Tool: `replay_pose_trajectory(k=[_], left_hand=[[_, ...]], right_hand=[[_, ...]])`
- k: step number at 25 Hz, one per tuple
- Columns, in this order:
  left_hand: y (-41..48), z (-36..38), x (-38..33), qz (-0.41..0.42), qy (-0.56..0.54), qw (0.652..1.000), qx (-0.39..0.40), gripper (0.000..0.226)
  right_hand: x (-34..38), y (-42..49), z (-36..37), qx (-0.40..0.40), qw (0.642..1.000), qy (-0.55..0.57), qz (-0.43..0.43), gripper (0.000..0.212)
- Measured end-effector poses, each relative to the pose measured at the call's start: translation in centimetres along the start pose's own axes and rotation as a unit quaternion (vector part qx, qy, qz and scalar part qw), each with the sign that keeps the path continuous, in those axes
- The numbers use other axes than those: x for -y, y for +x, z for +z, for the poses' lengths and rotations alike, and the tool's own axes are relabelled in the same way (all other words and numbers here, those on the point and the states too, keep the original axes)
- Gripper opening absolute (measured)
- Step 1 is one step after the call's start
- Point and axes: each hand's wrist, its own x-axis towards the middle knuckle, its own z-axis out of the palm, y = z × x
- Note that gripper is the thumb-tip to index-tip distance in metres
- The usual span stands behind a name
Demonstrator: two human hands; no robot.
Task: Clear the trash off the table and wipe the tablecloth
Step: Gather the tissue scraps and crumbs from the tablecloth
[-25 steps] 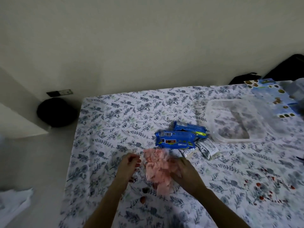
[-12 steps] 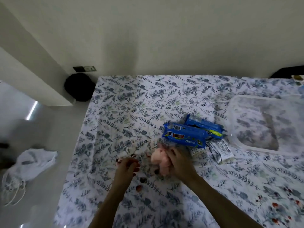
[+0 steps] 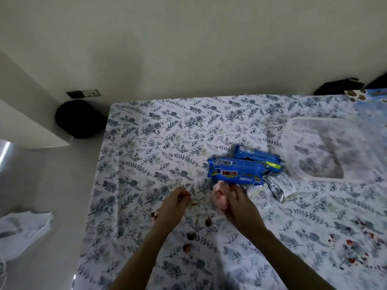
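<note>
Floral tablecloth, right hand gripping pink wad (crumpled, soft)

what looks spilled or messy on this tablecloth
Small dark brown scraps lie scattered on the floral tablecloth beside the left hand, reddish stains mark its right side, and blue snack wrappers are piled mid-table.

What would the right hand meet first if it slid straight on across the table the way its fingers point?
Probably the nearer blue wrapper: the right hand, clutching a pink wad, points at it from just short of its near edge. Whether they already touch is unclear.
</note>
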Motion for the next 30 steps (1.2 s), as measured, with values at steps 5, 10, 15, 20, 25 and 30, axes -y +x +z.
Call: replay_pose_trajectory(k=[5,10,15,20,25,30], left_hand=[[1.4,-0.6,2.5,0.177,0.276,0.945,0.011,0.031],[2.0,1.9,2.3,0.216,0.431,0.875,0.044,0.032],[1.2,2.1,2.5,0.225,0.389,0.893,0.017,0.031],[-0.3,-2.2,6.1,0.142,0.217,0.952,-0.165,0.007],[-0.1,-3.4,8.0,0.097,0.271,0.947,-0.141,0.018],[-0.2,-3.1,7.8,0.132,0.332,0.927,-0.112,0.019]], right_hand=[[1.2,2.0,0.8,0.075,0.996,-0.04,-0.002,0.071],[0.8,1.2,0.0,0.063,0.997,-0.027,0.034,0.061],[0.2,1.9,0.5,0.07,0.997,-0.029,0.002,0.069],[4.3,4.5,2.0,0.051,0.996,0.06,-0.04,0.055],[6.7,4.6,3.4,0.052,0.996,0.05,-0.045,0.058],[6.4,4.1,2.6,-0.001,0.999,-0.051,0.0,0.06]])
